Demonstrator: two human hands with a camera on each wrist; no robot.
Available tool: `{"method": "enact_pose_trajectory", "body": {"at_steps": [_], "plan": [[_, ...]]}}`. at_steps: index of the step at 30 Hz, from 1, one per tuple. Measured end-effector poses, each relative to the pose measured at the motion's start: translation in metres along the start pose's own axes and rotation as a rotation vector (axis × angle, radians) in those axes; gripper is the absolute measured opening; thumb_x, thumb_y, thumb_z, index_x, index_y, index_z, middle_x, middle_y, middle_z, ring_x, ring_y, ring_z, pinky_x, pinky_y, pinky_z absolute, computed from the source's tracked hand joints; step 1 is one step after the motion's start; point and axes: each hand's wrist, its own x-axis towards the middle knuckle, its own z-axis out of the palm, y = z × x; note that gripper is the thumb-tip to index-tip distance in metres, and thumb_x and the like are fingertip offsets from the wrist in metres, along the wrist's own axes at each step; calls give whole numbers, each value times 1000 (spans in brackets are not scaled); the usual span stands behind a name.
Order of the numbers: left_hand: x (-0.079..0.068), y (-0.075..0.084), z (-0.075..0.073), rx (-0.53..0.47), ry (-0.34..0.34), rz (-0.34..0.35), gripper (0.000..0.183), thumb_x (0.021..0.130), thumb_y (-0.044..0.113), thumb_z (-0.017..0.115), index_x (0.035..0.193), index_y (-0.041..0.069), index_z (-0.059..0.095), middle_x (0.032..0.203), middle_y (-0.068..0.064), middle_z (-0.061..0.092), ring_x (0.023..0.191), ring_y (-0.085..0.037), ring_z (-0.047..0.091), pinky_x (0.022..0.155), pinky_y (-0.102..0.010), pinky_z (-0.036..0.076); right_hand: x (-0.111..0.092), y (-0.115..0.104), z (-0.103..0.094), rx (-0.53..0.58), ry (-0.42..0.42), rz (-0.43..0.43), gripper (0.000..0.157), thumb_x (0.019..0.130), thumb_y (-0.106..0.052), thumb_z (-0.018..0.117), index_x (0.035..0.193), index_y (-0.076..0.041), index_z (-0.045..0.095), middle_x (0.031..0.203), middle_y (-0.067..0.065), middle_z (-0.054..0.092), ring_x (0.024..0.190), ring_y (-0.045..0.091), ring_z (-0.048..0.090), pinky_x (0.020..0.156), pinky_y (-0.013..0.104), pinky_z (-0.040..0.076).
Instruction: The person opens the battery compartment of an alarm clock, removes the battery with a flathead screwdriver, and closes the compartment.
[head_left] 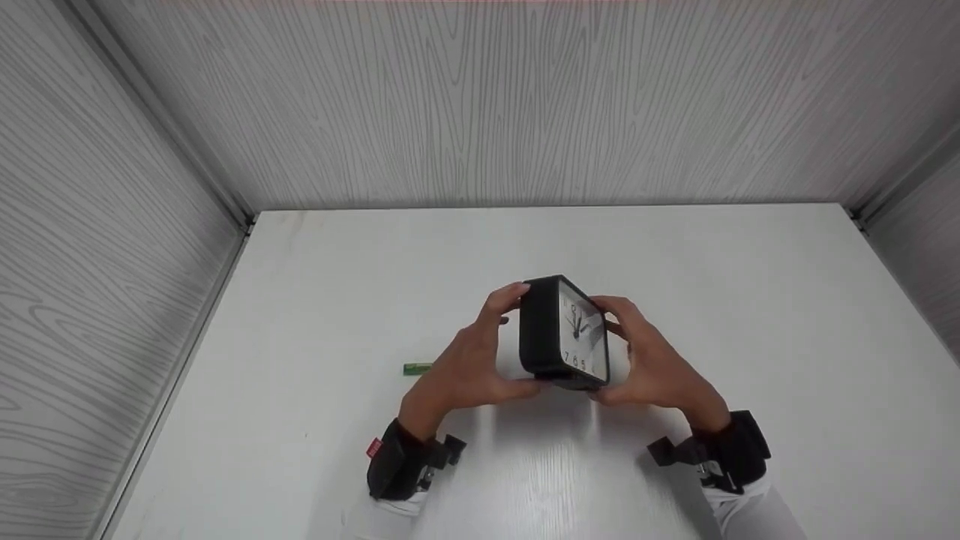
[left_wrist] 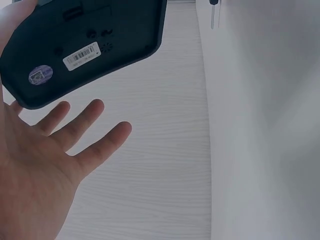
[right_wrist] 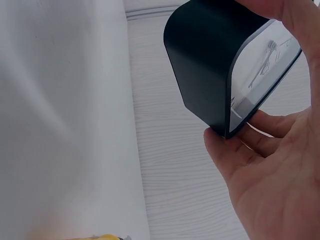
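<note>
A black square alarm clock [head_left: 540, 326] with a white face is held up between both hands over the white table, its face turned toward the right. My left hand [head_left: 469, 367] grips it at the left, index finger at the top corner and thumb beneath; the other fingers are spread behind it. The clock's back [left_wrist: 107, 30], with a barcode sticker [left_wrist: 82, 56] and a round purple sticker [left_wrist: 41, 75], faces the left wrist camera. On the other side my right hand [head_left: 656, 364] holds the clock by its edges, fingers at the top and thumb at the bottom.
A green battery-like stick [head_left: 417, 369] lies on the table [head_left: 315, 300], partly behind the left hand. A thin metal shaft [left_wrist: 213, 17] with a dark end shows in the left wrist view. A yellow object [right_wrist: 102, 237] enters the right wrist view's lower edge. Wood-grain panels [head_left: 465, 105] enclose the table.
</note>
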Motion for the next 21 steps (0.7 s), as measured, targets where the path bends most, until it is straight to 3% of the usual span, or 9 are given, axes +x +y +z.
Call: {"method": "enact_pose_trajectory", "body": {"at_steps": [9, 17, 21], "plan": [[1, 1, -7, 31, 6, 7, 103, 73, 42, 80, 152, 27, 16, 161, 9, 20, 145, -7, 30, 110, -41, 43, -2, -3, -6, -62, -2, 66, 108, 55, -9, 88, 148, -16, 33, 141, 2, 41, 129, 19, 42, 107, 45, 44], [0, -1, -12, 95, 17, 12, 105, 70, 38, 82, 153, 25, 20, 156, 7, 31, 142, -5, 33, 112, -35, 40, -3, -8, -10, -169, -27, 101, 110, 56, -16, 90, 150, -16, 31, 144, 3, 38, 128, 18, 42, 106, 39, 44], [-1, -4, -12, 135, 6, -6, 106, 69, 39, 83, 153, 24, 20, 154, 9, 31, 139, -4, 36, 111, -33, 42, -4, -10, -10, -180, -27, 139, 109, 57, -17, 88, 151, -12, 32, 147, 4, 36, 128, 19, 42, 100, 42, 44]]}}
